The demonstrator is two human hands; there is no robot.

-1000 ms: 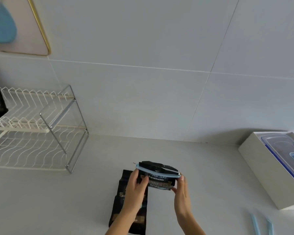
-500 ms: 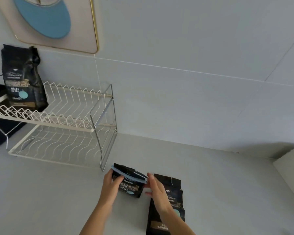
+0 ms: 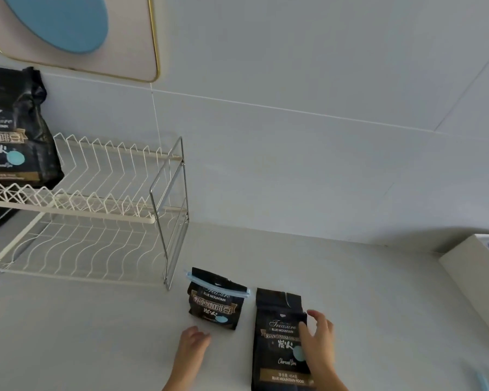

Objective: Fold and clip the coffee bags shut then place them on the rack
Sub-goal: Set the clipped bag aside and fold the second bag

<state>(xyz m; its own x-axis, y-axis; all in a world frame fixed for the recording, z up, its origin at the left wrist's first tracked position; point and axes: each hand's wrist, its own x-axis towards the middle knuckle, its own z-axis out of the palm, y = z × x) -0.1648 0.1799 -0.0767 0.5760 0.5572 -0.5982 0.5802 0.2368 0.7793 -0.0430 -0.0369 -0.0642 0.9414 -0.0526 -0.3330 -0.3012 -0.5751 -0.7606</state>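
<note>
1. Resting near the front of the pale tabletop (image 3: 350, 277), a folded coffee bag (image 3: 213, 304) stands free of both hands, its top rolled down and held shut by a light blue clip (image 3: 218, 283) that runs across the fold.
2. The clipped bag sits just beside the right-hand post of the wire rack (image 3: 96, 210), not on it.
3. The left hand (image 3: 194, 344) lies low on the tabletop, just below and to the left of the clipped bag, apart from it; its fingers (image 3: 202, 334) are loosely curled and hold nothing.
4. A second, taller coffee bag (image 3: 280, 340) lies flat on the tabletop to the right of the clipped one, with a small gap between them, its top unfolded and unclipped.
5. The right hand (image 3: 319, 342) rests on this flat bag's right edge, fingers (image 3: 304, 334) spread over the printed face and thumb at the side; whether it is gripping or only touching cannot be told.
6. A third coffee bag (image 3: 14, 131) stands upright on the rack's upper tier at the far left, near the tiled wall (image 3: 294, 66).
7. The rack's lower tier holds nothing visible in its wavy wires.
8. A white box (image 3: 472, 272) sits at the right edge of the tabletop, well apart from the bags.
9. A framed panel with a blue oval (image 3: 62, 21) hangs on the wall above the rack.
</note>
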